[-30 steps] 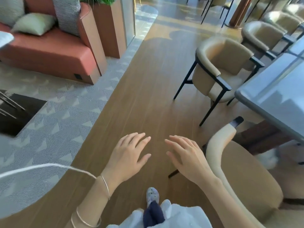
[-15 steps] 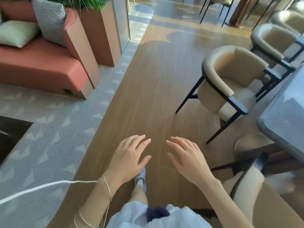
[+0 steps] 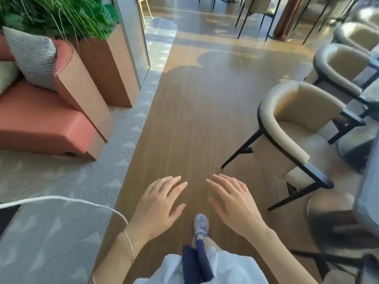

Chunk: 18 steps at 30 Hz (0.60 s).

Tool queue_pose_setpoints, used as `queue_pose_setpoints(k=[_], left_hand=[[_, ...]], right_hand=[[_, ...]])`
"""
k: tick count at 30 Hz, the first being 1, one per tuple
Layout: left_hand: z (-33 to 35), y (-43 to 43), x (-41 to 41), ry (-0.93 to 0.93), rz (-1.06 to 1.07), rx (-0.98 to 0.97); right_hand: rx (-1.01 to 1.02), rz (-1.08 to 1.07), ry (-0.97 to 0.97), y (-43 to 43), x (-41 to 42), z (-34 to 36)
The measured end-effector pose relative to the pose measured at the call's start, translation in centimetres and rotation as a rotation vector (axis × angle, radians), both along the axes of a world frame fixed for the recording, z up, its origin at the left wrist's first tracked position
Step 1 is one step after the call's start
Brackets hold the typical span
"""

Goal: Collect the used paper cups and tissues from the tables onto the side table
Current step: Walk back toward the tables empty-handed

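Both hands empty, my left hand (image 3: 160,203) and right hand (image 3: 235,203) hovering slack-fingered over the brown plank floor (image 3: 194,109), no paper cups or tissues in sight, so I'd steer right past the beige black-legged tub chair (image 3: 287,124) toward the grey tabletop (image 3: 369,193) and scan before reaching.

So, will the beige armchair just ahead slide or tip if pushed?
The armchair probably slides easily: thin black legs on smooth wood floor. Slim frame suggests it is fairly light. Pushed high on its back, it might tip.
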<state>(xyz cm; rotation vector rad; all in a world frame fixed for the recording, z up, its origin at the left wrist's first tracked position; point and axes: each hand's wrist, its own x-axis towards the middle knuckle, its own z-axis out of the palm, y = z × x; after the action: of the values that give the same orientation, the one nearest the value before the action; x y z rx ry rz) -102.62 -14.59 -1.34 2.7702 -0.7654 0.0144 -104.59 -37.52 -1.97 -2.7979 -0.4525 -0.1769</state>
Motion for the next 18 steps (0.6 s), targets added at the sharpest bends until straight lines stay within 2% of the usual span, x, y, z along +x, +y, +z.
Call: queue_pose_setpoints(k=[7, 14, 18], left_hand=[[-2.2, -2.3, 14.1, 0.054, 0.014, 0.007], [0.9, -5.9, 31.1, -0.037, 0.001, -0.084], [0.9, -7.0, 38.2, -0.021, 0.03, -0.091]], right_hand=[[-0.003, 0.015, 0.067, -2.1, 13.8, -2.5], [0.021, 0.027, 0.041, -5.3, 31.9, 0.3], [0.009, 0.024, 0.037, -6.8, 39.8, 1.1]])
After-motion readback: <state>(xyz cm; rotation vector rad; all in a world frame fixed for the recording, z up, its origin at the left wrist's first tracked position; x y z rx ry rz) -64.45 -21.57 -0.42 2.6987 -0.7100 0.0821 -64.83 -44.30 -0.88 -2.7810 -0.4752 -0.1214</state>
